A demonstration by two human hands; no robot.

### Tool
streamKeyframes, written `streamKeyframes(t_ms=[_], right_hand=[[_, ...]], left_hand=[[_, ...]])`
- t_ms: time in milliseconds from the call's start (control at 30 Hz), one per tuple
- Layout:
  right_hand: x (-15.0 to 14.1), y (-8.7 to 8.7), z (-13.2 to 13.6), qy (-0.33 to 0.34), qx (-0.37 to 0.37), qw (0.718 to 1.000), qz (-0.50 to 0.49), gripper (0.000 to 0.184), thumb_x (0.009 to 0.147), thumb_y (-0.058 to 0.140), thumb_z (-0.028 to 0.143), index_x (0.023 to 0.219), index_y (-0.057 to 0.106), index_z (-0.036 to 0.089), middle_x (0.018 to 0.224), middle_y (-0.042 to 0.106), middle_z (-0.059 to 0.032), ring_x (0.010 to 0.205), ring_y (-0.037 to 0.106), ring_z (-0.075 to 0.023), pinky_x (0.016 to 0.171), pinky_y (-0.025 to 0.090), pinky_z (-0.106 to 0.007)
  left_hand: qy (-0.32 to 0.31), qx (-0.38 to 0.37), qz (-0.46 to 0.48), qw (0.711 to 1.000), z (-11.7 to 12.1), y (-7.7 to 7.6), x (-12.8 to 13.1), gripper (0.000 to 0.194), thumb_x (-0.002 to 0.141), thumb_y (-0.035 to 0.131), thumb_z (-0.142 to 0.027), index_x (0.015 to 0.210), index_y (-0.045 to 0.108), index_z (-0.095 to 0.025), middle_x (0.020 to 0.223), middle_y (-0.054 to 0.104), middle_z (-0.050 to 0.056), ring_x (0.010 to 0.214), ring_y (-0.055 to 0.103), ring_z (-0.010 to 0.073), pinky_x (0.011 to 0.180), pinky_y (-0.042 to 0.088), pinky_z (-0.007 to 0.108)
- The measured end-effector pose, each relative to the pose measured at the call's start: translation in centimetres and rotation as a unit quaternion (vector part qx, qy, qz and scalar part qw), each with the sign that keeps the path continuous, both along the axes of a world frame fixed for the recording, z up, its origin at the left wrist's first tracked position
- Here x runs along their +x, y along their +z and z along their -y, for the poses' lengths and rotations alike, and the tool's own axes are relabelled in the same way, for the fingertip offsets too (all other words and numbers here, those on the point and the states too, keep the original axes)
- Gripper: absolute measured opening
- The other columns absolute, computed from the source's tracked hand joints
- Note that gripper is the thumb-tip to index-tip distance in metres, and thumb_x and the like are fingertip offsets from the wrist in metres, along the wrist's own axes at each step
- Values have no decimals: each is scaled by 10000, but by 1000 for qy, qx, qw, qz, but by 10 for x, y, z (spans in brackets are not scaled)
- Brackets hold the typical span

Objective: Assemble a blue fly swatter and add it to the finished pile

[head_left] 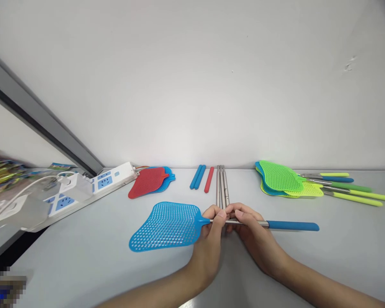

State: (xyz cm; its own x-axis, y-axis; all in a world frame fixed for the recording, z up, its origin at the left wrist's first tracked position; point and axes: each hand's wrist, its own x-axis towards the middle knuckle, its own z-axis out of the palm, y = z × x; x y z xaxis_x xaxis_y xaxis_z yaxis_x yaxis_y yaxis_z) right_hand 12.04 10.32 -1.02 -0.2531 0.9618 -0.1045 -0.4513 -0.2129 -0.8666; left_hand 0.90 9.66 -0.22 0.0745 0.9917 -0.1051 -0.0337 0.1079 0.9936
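Observation:
A blue fly swatter [175, 224] lies crosswise in both hands, its perforated head to the left and its blue grip [293, 225] to the right. My left hand [213, 229] is closed on the metal shaft close to the head. Just beside it, my right hand [248, 220] pinches the same shaft, thumb on top. Behind the hands, several bare metal rods [223, 184] lie side by side, their near ends hidden by my fingers. Left of the rods are a red grip sleeve [209, 179] and two blue grip sleeves [198, 176].
A red swatter head [149, 182] overlaps blue ones at the back left. At right lies a stack of swatters with a green head [280, 175] on top. A white power strip [93, 192] with plugs and cables runs along the left, near colourful packets [3, 175].

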Motion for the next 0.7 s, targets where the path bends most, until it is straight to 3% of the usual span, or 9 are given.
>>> streamKeyframes(t_ms=[300, 500, 700], right_hand=[[0, -1, -2, 20, 18, 1000, -5, 170, 787, 405, 244, 767, 550, 157, 699, 520, -34, 664, 450, -136, 638, 333, -267], [0, -9, 0, -18, 36, 998, 43, 153, 786, 423, 279, 729, 518, 173, 657, 495, -11, 618, 445, -125, 615, 336, -258], [0, -13, 1, 11, 44, 997, 56, 318, 804, 386, 285, 519, 441, 157, 552, 426, -5, 540, 401, -112, 512, 323, -238]], left_hand=[[-12, -5, 35, 999, -2, 4, 1, 262, 813, 340, -280, 574, 370, -177, 557, 382, -37, 586, 391, 98, 569, 302, 201], [-11, -10, 69, 998, -4, 1, 2, 286, 817, 349, -299, 565, 390, -171, 531, 409, -35, 562, 407, 94, 561, 317, 210], [-96, 5, 104, 990, -6, -7, 3, 331, 796, 399, -344, 520, 395, -162, 517, 414, -18, 540, 439, 111, 539, 364, 241]])
